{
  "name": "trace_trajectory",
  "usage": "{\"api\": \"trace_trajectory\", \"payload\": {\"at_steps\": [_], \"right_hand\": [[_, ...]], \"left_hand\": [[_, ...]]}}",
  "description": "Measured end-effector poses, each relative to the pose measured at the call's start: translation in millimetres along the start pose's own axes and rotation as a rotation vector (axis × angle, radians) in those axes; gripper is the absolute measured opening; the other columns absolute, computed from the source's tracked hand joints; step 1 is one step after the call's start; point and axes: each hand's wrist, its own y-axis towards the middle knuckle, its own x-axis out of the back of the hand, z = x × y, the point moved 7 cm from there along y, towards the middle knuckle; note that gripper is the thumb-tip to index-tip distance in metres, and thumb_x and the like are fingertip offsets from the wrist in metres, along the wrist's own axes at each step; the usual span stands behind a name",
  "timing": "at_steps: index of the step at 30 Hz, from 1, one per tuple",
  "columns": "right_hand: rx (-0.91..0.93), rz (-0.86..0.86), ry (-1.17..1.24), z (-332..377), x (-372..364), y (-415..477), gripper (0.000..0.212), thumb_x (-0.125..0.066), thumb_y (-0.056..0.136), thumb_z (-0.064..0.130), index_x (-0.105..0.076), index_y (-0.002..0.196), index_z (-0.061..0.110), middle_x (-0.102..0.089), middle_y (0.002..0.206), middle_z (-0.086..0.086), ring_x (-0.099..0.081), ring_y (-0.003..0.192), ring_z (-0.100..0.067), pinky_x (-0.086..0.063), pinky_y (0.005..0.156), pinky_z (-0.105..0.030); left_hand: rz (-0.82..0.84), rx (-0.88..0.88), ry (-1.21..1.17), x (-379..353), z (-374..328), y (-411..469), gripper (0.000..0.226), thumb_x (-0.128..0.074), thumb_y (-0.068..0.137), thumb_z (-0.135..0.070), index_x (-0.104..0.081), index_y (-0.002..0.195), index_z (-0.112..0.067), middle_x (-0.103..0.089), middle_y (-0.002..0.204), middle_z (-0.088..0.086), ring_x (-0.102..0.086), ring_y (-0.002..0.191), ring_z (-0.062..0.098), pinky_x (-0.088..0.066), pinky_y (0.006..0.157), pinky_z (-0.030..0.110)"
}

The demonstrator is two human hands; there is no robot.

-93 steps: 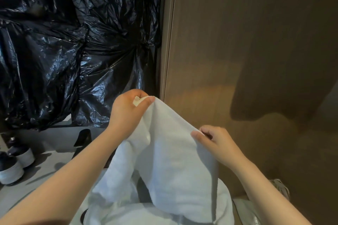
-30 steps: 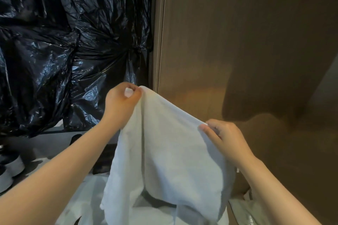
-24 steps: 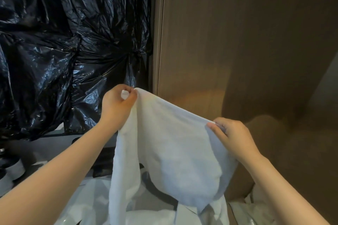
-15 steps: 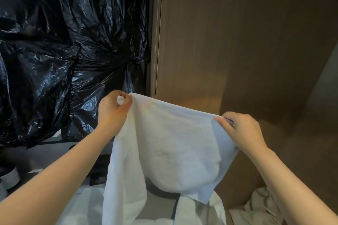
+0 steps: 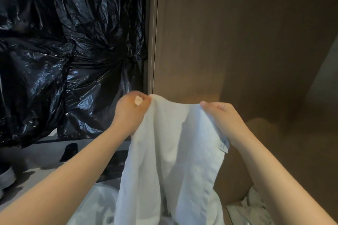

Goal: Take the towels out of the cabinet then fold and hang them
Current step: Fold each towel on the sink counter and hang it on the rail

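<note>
vs half a sec ago the hands sit closer together: right hand [image 5: 223, 117] has come in toward left hand [image 5: 131, 113], so the top edge of the white towel [image 5: 173, 160] is no longer stretched wide betw them but short and slack, w/ the cloth below gathered into soft vertical folds and hanging narrower. a small label [image 5: 222, 146] now shows on the towel's right edge just under the right wrist. towel is held up in the air in front of the brown wood panel [image 5: 237, 42], just right of the black plastic sheeting [image 5: 64, 51]. its long axis runs top to bottom: upper edge up at the hands, lower end dropping toward the bottom of the frame, where it goes out of view. left hand's fingers are curled tight on the top left corner, a nub of cloth poking out betw them; right hand pinches the top right corner betw thumb and fingers. more pale cloth [image 5: 254, 204] lies low at right.
</note>
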Motion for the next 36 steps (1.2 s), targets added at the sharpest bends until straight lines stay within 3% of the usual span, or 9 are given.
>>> {"api": "trace_trajectory", "payload": {"at_steps": [3, 7, 11, 16, 20, 23, 26, 31, 36], "right_hand": [[-0.139, -0.013, -0.209, -56, -12, -7, 0.06, -0.059, 0.094, 0.034, -0.03, 0.043, 0.021, -0.024, 0.04, 0.011, -0.024, 0.039, -0.01, -0.019, 0.048, -0.029], [-0.334, 0.03, -0.323, -136, -26, -37, 0.047, -0.056, 0.094, 0.029, -0.04, 0.052, 0.017, -0.038, 0.047, 0.002, -0.039, 0.05, -0.016, -0.031, 0.056, -0.03], [-0.36, 0.042, -0.327, -164, -41, -70, 0.039, -0.054, 0.095, 0.024, -0.039, 0.06, 0.015, -0.041, 0.056, -0.001, -0.039, 0.053, -0.015, -0.03, 0.054, -0.031], [-0.302, -0.033, -0.255, -167, -51, -106, 0.007, -0.052, 0.097, 0.021, -0.055, 0.093, 0.017, -0.06, 0.08, -0.003, -0.055, 0.07, -0.016, -0.04, 0.058, -0.025], [-0.301, -0.096, -0.103, -161, -52, -125, 0.037, -0.057, 0.096, 0.021, -0.04, 0.124, 0.038, -0.055, 0.073, 0.006, -0.053, 0.053, 0.002, -0.042, 0.049, -0.01], [-0.197, -0.095, -0.135, -149, -51, -125, 0.022, -0.057, 0.095, 0.015, -0.055, 0.11, 0.031, -0.052, 0.068, -0.001, -0.043, 0.049, -0.003, -0.037, 0.048, -0.013], [-0.163, -0.045, -0.116, -140, -55, -124, 0.017, -0.058, 0.095, 0.013, -0.067, 0.089, 0.025, -0.062, 0.072, 0.013, -0.048, 0.054, -0.003, -0.038, 0.05, -0.011], [-0.202, -0.005, 0.095, -132, -57, -126, 0.015, -0.065, 0.092, 0.011, -0.073, 0.083, 0.02, -0.071, 0.083, 0.002, -0.064, 0.053, -0.023, -0.046, 0.047, -0.02], [-0.24, 0.169, 0.29, -120, -66, -131, 0.028, -0.072, 0.085, 0.009, -0.072, 0.108, 0.025, -0.075, 0.098, -0.002, -0.072, 0.089, -0.018, -0.053, 0.058, -0.021]], "left_hand": [[0.15, 0.062, 0.064, -33, 36, -31, 0.011, -0.057, 0.095, -0.026, -0.062, 0.087, -0.022, -0.059, 0.082, -0.009, -0.051, 0.074, 0.002, -0.035, 0.061, 0.017], [0.239, 0.154, 0.042, -58, 93, -82, 0.029, -0.061, 0.09, -0.017, -0.052, 0.062, -0.019, -0.052, 0.067, 0.0, -0.045, 0.062, 0.011, -0.033, 0.056, 0.025], [0.298, 0.361, 0.116, -70, 145, -123, 0.021, -0.063, 0.092, -0.016, -0.069, 0.11, -0.007, -0.062, 0.118, 0.009, -0.061, 0.099, 0.023, -0.047, 0.083, 0.025], [0.034, 0.471, 0.008, -55, 158, -152, 0.054, -0.074, 0.084, -0.019, -0.053, 0.133, -0.018, -0.052, 0.127, 0.003, -0.057, 0.091, 0.015, -0.048, 0.088, 0.033], [-0.146, 0.669, -0.23, -47, 172, -168, 0.07, -0.083, 0.074, -0.021, -0.043, 0.131, -0.019, -0.054, 0.113, -0.001, -0.059, 0.086, 0.014, -0.046, 0.079, 0.03], [-0.123, 0.781, -0.349, -52, 179, -175, 0.058, -0.082, 0.076, -0.021, -0.05, 0.124, -0.015, -0.062, 0.103, 0.003, -0.062, 0.086, 0.018, -0.049, 0.07, 0.026], [-0.086, 0.74, -0.302, -51, 176, -175, 0.026, -0.076, 0.081, -0.018, -0.065, 0.103, -0.011, -0.071, 0.089, 0.005, -0.065, 0.069, 0.01, -0.045, 0.046, 0.011], [-0.05, 0.709, -0.442, -48, 166, -179, 0.005, -0.069, 0.088, -0.016, -0.072, 0.089, -0.019, -0.075, 0.084, 0.002, -0.071, 0.085, 0.022, -0.059, 0.077, 0.037], [-0.005, 0.645, -0.554, -42, 149, -178, 0.012, -0.064, 0.091, -0.015, -0.074, 0.096, -0.017, -0.077, 0.088, -0.002, -0.073, 0.084, 0.015, -0.058, 0.071, 0.024]]}}
